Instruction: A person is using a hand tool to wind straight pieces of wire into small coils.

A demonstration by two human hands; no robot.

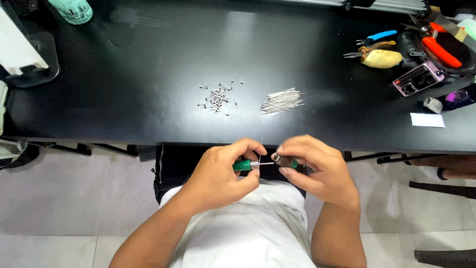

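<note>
Hands meet below the near edge of the black table (pixel 148 59), over the person's lap. Left hand (pixel 218 173) curled shut around a green-handled tool (pixel 243 165): green grip, silver metal collar at its front, a thin bright shaft running rightward from the collar. Right hand (pixel 317 171) pinches a second small piece (pixel 283 160), dark metallic with a green end showing under the fingers; its exact form is too covered to tell. Shaft tip reaches that piece; contact looks likely but cannot be confirmed. A fine wire (pixel 262 144) stands upright between the two thumbs, pale and very thin.

On the table, well apart from the hands: a loose heap of small wound metal parts (pixel 216 98), grey, with short legs sticking out; just right of it a bundle of straight silvery wires (pixel 281 101), fanned slightly. Far right corner holds blue-handled pliers (pixel 377 36), a yellow-handled tool (pixel 379 57) and a pink device (pixel 418 78). White card (pixel 427 120) near the right edge.
</note>
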